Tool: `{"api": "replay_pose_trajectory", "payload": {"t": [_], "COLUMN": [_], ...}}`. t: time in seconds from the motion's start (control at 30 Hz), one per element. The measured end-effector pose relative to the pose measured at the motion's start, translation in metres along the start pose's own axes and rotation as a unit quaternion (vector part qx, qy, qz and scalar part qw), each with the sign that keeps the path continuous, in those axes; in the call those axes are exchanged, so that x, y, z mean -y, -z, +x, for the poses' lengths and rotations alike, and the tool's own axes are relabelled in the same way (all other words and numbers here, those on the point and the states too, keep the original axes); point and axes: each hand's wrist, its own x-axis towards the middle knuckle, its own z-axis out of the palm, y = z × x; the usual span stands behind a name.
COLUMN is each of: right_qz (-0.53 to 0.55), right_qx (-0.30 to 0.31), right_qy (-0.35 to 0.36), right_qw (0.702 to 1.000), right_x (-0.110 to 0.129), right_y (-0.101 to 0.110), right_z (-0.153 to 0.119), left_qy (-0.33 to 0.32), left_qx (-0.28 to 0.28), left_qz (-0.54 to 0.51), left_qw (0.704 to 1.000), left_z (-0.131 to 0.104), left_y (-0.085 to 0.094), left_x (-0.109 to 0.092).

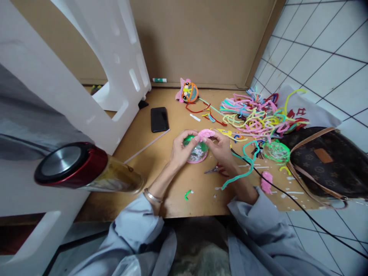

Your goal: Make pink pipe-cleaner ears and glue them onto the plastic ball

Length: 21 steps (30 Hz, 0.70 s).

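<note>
Over the middle of the table, a clear round ball (198,154) with a green top, a pink lower rim and whitish bits inside is between my hands. My left hand (182,148) is closed on its left side, with the thumb lying over the top. A fluffy pink pipe-cleaner piece (206,133) sits at the ball's upper edge. My right hand (220,146) pinches this pink piece from the right; its fingertips are partly hidden. Red-handled scissors (212,170) lie just below my right hand, their handles partly covered by the wrist.
A heap of coloured pipe cleaners (255,115) lies at the back right, near a brown handbag (324,165). A decorated ball (190,92) stands at the back. A phone (159,119) and tall bottle (115,172) are on the left. A black cable (276,188) crosses the right side.
</note>
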Motion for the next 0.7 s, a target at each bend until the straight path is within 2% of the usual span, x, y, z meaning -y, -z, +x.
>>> {"api": "replay_pose_trajectory", "payload": {"t": [0.4,0.7], "right_qz": [0.0,0.005], "right_qx": [-0.01,-0.011], "right_qy": [0.002,0.0], "right_qw": [1.0,1.0], "right_x": [-0.0019,-0.0021], "right_y": [-0.0017,-0.0023], "right_z": [-0.0005,-0.0006], "left_qy": [-0.03,-0.02], "left_qx": [-0.017,-0.014], "left_qz": [0.013,0.019], "left_qw": [0.999,1.0], "left_z": [0.0019,0.0036], "left_y": [-0.0053,-0.0038], "left_x": [0.0036,0.0028]}}
